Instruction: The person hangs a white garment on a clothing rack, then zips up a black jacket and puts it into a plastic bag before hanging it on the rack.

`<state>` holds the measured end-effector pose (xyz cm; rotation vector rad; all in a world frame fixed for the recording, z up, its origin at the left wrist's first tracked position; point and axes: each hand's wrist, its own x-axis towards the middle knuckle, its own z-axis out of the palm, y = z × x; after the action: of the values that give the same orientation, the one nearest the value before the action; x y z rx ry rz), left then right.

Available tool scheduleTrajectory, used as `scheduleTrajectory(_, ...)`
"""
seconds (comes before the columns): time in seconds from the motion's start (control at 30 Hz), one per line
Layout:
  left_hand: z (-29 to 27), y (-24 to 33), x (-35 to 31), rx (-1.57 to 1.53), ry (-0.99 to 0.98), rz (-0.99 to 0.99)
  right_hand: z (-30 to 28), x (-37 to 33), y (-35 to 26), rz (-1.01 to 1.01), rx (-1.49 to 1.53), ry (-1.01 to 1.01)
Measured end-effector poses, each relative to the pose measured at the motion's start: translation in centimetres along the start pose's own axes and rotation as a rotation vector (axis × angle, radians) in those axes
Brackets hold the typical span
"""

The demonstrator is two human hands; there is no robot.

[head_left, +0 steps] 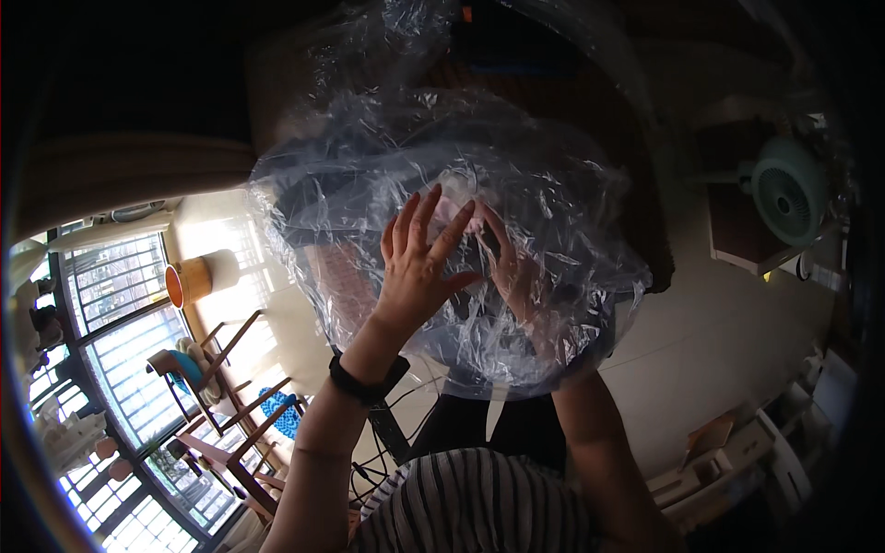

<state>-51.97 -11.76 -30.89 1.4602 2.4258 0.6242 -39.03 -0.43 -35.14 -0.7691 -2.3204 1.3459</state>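
- Up close, left hand [417,267] pressed flat on the clear plastic bag [369,166], fingers spread, grasping nothing.
- Right hand [513,272] inside the bag; grip impossible to tell.
- Better smoothed slowly, film kept taut.
- Beyond, teal fan [788,191].

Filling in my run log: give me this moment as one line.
left hand: outside clear plastic bag, fingers spread on it | right hand: inside bag | pale pink item: at fingertips | teal fan: right
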Motion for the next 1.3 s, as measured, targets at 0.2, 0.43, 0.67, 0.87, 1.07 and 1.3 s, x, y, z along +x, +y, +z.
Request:
scheduleTrajectory(0.2,2.2,0.5,1.5,0.138,0.192,0.224,-0.5,-1.0,-0.2,-0.008,0.009,0.006)
scheduleTrajectory(0.43,5.1,1.2,-0.9,-0.185,0.173,0.411,-0.1,-0.7,0.2,0.006,0.032,0.054)
scheduleTrajectory(0.67,6.1,2.6,-12.2,-0.641,-0.426,0.200,-0.5,2.9,2.8,0.108,-0.072,0.162)
scheduleTrajectory(0.87,1.5,0.6,-7.9,-0.243,0.020,0.207,2.8,1.5,4.2,0.023,-0.162,0.131)
scheduleTrajectory(1.07,0.7,-3.8,-6.3,0.077,0.494,0.082,2.9,-0.2,3.7,0.039,-0.412,0.046)
scheduleTrajectory(1.3,9.5,-11.5,-14.5,-0.523,-0.525,-0.695,-0.1,0.1,3.1,0.021,-0.154,0.061)
